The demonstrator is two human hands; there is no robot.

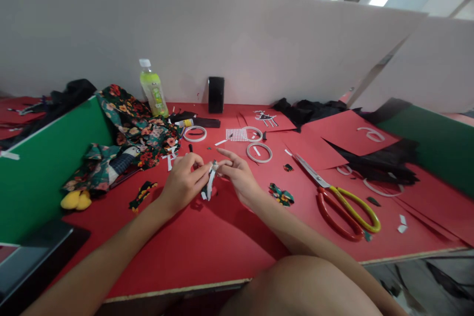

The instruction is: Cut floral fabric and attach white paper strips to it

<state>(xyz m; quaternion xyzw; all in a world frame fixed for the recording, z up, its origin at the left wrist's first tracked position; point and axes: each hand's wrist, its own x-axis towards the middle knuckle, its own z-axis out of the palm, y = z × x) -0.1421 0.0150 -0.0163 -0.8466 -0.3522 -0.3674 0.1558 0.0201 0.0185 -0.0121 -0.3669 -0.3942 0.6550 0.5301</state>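
Both hands meet over the middle of the red tabletop (192, 252). Between them is a small strip of fabric with a white face (210, 185) and a dark patterned back, hanging down from the fingertips. My left hand (187, 180) pinches it from the left, fingers curled. My right hand (237, 175) pinches its upper end from the right with the index finger stretched out. A cut floral fabric piece (281, 194) lies to the right of the hands. Another narrow floral scrap (142, 195) rests left of my left wrist.
Scissors (336, 197) with red and yellow handles lie at right. Behind the hands are tape rolls (259, 160), a checked sheet (236, 135) and a phone (216, 95). Bunched floral cloth (129, 118), a bottle (153, 91) and a doll (122, 160) occupy the left; red sheets (351, 131) the right.
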